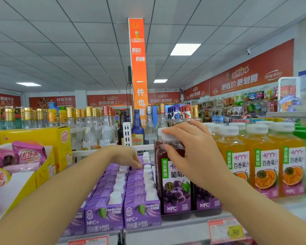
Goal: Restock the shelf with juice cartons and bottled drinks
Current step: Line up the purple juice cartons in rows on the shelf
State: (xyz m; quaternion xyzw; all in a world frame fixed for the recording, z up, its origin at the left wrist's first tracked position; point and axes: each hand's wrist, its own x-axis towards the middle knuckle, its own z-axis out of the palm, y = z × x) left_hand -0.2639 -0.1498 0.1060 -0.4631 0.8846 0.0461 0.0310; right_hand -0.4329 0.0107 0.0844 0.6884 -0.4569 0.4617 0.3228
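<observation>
Packets in pink wrap fill the yellow boxes at my far left. Behind them, clear bottles with gold caps stand in a long line.

My left hand reaches over the purple cartons, which sit in tight rows on the shelf, white caps up and labels facing me. Its fingers bend down onto a carton near the back of the rows. They touch it, but I cannot tell whether they pinch it or only rest there.

Past that hand an orange pillar rises to the ceiling, with a blue bottle at its foot.

Just right of the cartons stands the grape bottle, upright at the shelf's front edge and touching the nearest carton row. My right hand grips it from above: fingers curl over the white cap and the thumb presses on the dark shoulder below. 1 more grape bottle stands just beside it, partly hidden by my forearm.

Further right, orange juice bottles stand in a row on the same shelf, white caps level. A price tag hangs on the shelf edge beneath my right arm.
</observation>
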